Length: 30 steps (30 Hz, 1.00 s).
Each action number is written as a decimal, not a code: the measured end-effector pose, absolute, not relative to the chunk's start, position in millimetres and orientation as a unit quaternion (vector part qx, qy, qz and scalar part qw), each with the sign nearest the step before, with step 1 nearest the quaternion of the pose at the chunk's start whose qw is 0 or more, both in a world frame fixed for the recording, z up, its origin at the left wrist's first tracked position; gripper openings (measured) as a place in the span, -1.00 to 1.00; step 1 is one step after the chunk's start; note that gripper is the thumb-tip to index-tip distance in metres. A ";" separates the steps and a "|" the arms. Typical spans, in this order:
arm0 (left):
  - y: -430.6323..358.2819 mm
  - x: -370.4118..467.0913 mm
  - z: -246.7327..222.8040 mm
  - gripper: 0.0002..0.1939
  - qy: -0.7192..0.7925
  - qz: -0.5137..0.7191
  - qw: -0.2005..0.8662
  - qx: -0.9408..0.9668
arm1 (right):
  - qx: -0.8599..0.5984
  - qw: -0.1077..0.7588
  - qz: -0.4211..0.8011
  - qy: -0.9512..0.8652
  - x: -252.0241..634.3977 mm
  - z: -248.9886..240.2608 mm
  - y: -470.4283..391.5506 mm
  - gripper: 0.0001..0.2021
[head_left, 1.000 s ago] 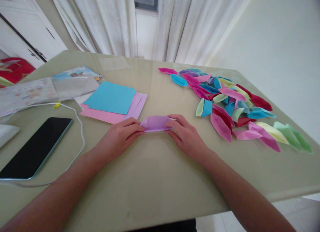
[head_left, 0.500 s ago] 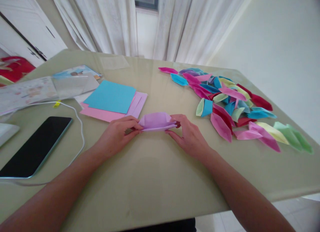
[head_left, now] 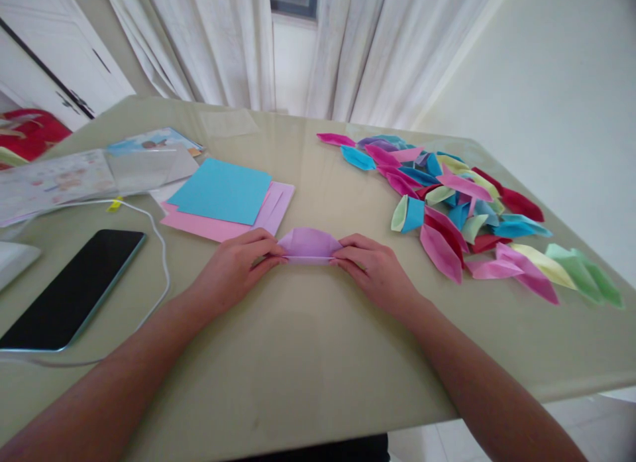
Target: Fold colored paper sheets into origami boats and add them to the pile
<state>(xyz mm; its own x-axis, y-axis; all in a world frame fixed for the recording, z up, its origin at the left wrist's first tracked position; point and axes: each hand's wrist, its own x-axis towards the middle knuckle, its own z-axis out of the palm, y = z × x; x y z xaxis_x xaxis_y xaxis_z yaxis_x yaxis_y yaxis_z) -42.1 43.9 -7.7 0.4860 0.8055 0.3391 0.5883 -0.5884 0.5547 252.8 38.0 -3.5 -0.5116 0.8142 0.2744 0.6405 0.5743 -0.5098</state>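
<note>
A folded purple paper boat [head_left: 309, 244] is held over the middle of the table, its near edge running straight between my hands. My left hand [head_left: 243, 263] pinches its left end between thumb and fingers. At the opposite end, my right hand [head_left: 375, 266] grips the paper the same way. The fingertips cover both tips of the boat. Just beyond my left hand lies a stack of square paper, with a blue sheet [head_left: 221, 190] on top of pink sheets [head_left: 199, 227] and purple sheets [head_left: 281, 207].
Many folded paper boats in several colours, among them a pink one [head_left: 441, 253], are heaped on the table [head_left: 308, 369] at right. At left lie a black-screened phone [head_left: 74, 289], a white cable [head_left: 163, 250] and plastic packaging [head_left: 54, 183]. White curtains [head_left: 213, 44] hang behind.
My right-hand fingers have closed in on the right end of the purple paper. Its near edge now looks straighter and the fold more even. The rest is unmoved.
</note>
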 end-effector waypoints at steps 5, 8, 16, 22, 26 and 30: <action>46.8 -45.2 -10.6 -0.76 0.419 0.308 0.197 0.831 | -0.440 0.275 0.170 -0.838 252.7 -0.1 38.1 -0.89; 49.4 -46.8 -11.9 -0.76 0.433 0.307 0.213 0.820 | -0.447 0.277 0.166 -0.834 253.8 0.1 39.6 -0.89; 51.4 -48.7 -5.8 -0.81 0.499 0.295 0.312 0.753 | -0.438 0.286 0.174 -0.834 255.6 -1.7 41.6 -0.84; 47.8 -45.8 -1.4 -0.85 0.517 0.316 0.318 0.729 | -0.451 0.314 0.188 -0.814 254.1 0.0 41.0 -0.90; 46.5 -46.2 -1.6 -0.84 0.520 0.325 0.350 0.708 | -0.447 0.329 0.202 -0.807 253.5 0.2 40.4 -0.92; 45.5 -45.3 -7.3 -0.65 0.491 0.384 0.406 0.668 | -0.457 0.335 0.188 -0.802 252.8 0.3 40.2 -0.92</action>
